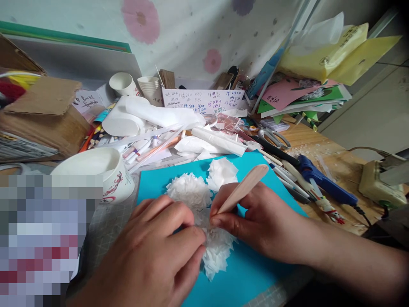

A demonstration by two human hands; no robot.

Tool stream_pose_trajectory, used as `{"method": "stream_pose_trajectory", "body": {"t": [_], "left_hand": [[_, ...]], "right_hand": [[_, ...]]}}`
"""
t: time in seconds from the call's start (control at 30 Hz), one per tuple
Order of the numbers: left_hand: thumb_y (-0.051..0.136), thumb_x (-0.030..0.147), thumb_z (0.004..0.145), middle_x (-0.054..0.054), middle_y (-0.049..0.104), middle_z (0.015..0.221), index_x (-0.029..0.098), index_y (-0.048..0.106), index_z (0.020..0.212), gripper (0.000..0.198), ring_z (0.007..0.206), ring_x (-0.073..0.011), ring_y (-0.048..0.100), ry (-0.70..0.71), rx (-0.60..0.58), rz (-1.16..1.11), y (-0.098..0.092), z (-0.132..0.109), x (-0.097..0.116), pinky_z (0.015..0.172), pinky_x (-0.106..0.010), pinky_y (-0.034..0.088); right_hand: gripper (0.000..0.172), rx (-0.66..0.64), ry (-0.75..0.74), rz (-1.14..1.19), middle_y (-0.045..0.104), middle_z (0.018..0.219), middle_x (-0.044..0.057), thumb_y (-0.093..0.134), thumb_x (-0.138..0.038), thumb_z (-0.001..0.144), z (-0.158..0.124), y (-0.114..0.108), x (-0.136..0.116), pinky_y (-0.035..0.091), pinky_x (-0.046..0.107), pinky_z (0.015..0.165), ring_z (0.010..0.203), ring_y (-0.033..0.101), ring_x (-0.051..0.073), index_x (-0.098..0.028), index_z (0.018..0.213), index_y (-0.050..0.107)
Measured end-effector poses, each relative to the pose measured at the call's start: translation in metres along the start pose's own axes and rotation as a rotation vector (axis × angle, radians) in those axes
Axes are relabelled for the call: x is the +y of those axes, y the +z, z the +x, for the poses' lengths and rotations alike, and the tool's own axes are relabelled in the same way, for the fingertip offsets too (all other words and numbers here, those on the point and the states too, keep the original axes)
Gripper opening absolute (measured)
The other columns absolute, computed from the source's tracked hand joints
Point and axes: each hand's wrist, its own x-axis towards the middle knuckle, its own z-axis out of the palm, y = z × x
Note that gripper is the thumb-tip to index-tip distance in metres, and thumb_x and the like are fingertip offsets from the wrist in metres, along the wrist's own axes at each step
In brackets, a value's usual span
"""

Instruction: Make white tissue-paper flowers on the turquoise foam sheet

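A flat wooden craft stick (244,187) is pinched in my right hand (252,217), its rounded end pointing up and its lower tip hidden by my fingers. My left hand (162,243) has its fingers bent and drawn together at the edge of a ruffled white tissue-paper flower (217,251); its fingertips are partly hidden. Both hands meet over this flower. Just above them lie another frilled tissue flower (188,190) and a flatter white paper piece (222,174). All of them rest on a bright blue sheet (255,279).
On the left stands a paper bowl (91,170), with a cardboard box (44,115) behind it. Rolls of white paper (159,111), pens and scraps crowd the back. Scissors (273,138), a blue glue gun (326,181) and a power strip (381,183) lie to the right.
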Motion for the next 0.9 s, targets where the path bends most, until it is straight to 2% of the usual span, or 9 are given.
{"method": "stream_pose_trajectory", "body": {"t": [0.1,0.23,0.4,0.53,0.6,0.67,0.77,0.9], "left_hand": [[0.053,0.017,0.082,0.003,0.055,0.079,0.025,0.061,0.073,0.014,0.08,-0.017,0.048,-0.04,-0.008,-0.002,-0.001,0.0,0.002,0.074,-0.033,0.034],[0.052,0.017,0.082,0.003,0.054,0.082,0.025,0.059,0.076,0.012,0.081,-0.0178,0.049,-0.038,-0.038,0.02,-0.002,0.001,0.003,0.074,-0.034,0.035],[0.05,0.017,0.083,0.001,0.055,0.088,0.026,0.057,0.088,0.012,0.083,-0.0188,0.05,-0.032,-0.044,0.067,-0.003,0.001,0.002,0.074,-0.034,0.039],[0.055,0.023,0.081,0.0,0.054,0.105,0.03,0.056,0.11,0.03,0.092,-0.0204,0.052,0.035,-0.035,0.091,-0.003,-0.001,0.002,0.081,-0.034,0.042],[0.056,0.023,0.08,0.0,0.055,0.105,0.032,0.058,0.108,0.03,0.093,-0.0206,0.052,0.026,-0.077,0.091,-0.003,-0.001,0.002,0.082,-0.034,0.042],[0.056,0.022,0.08,0.001,0.056,0.101,0.031,0.061,0.1,0.023,0.09,-0.0204,0.052,0.016,-0.11,0.067,-0.003,0.0,0.002,0.079,-0.034,0.042],[0.056,0.021,0.081,0.001,0.057,0.096,0.029,0.064,0.091,0.015,0.087,-0.0202,0.051,0.026,-0.094,0.016,-0.002,0.002,0.001,0.075,-0.032,0.041],[0.054,0.018,0.083,0.002,0.057,0.093,0.03,0.065,0.087,0.017,0.085,-0.0189,0.05,0.022,-0.076,-0.022,-0.001,0.002,-0.002,0.074,-0.032,0.039]], "right_hand": [[0.009,-0.017,-0.046,-0.023,0.063,0.078,0.003,0.056,-0.013,0.087,0.001,0.0,-0.001,0.046,0.022,0.064,0.071,0.059,0.012,-0.015,0.079,0.061],[0.009,0.039,-0.006,0.108,0.062,0.076,0.002,0.058,-0.015,0.087,0.001,-0.006,-0.004,0.047,0.022,0.065,0.071,0.058,0.012,-0.015,0.078,0.061],[0.008,0.227,-0.035,0.188,0.063,0.077,0.0,0.062,-0.017,0.086,-0.002,-0.017,-0.005,0.048,0.021,0.065,0.072,0.059,0.011,-0.016,0.078,0.063],[0.012,0.435,-0.078,0.12,0.064,0.079,0.0,0.063,-0.019,0.087,-0.003,-0.029,0.006,0.048,0.02,0.064,0.073,0.06,0.011,-0.018,0.075,0.067],[0.015,0.538,-0.08,0.03,0.065,0.08,0.0,0.064,-0.019,0.086,-0.002,-0.035,0.014,0.048,0.02,0.062,0.072,0.059,0.011,-0.018,0.071,0.067],[0.015,0.585,-0.054,-0.049,0.065,0.08,0.001,0.065,-0.02,0.085,-0.001,-0.039,0.021,0.047,0.021,0.059,0.068,0.059,0.011,-0.019,0.07,0.067],[0.014,0.572,-0.033,-0.14,0.067,0.078,0.003,0.064,-0.023,0.085,0.001,-0.041,0.025,0.047,0.024,0.057,0.066,0.06,0.014,-0.018,0.072,0.065],[0.012,0.546,-0.06,-0.297,0.068,0.08,0.004,0.061,-0.019,0.085,0.005,-0.036,0.026,0.048,0.029,0.067,0.073,0.063,0.016,-0.018,0.073,0.064]]}}
